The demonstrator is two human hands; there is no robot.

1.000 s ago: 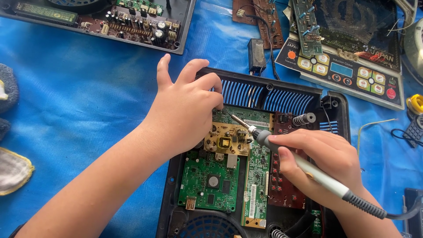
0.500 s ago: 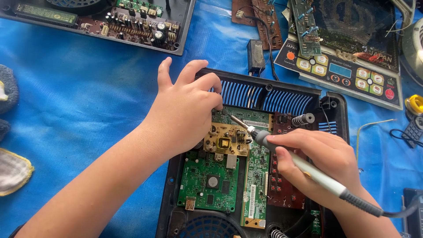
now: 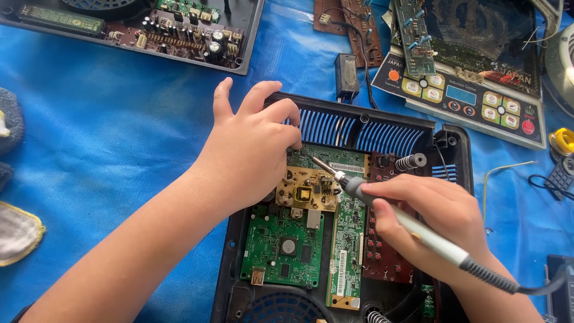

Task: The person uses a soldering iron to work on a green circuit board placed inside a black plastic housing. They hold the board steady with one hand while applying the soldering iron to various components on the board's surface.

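My right hand (image 3: 436, 221) grips a grey soldering iron (image 3: 412, 227) like a pen. Its metal tip (image 3: 320, 164) touches the upper edge of a tan circuit board (image 3: 308, 188). My left hand (image 3: 251, 149) rests with curled fingers on the top left of the open black plastic casing (image 3: 382, 128), fingertips pressing by the boards. Below the tan board lie a square green board (image 3: 284, 245) and a narrow green board (image 3: 347, 239). A dark red board (image 3: 382, 257) is partly hidden under my right hand.
A blue sheet (image 3: 119, 131) covers the surface. Another opened casing with boards (image 3: 179, 33) sits at the top left. A control panel with buttons (image 3: 466, 96), loose brown boards (image 3: 347, 18) and a small black block (image 3: 347, 75) lie at the top right; a yellow reel (image 3: 562, 140) at right.
The soldering iron tip has shifted slightly left along the tan board. My left hand stays where it was.
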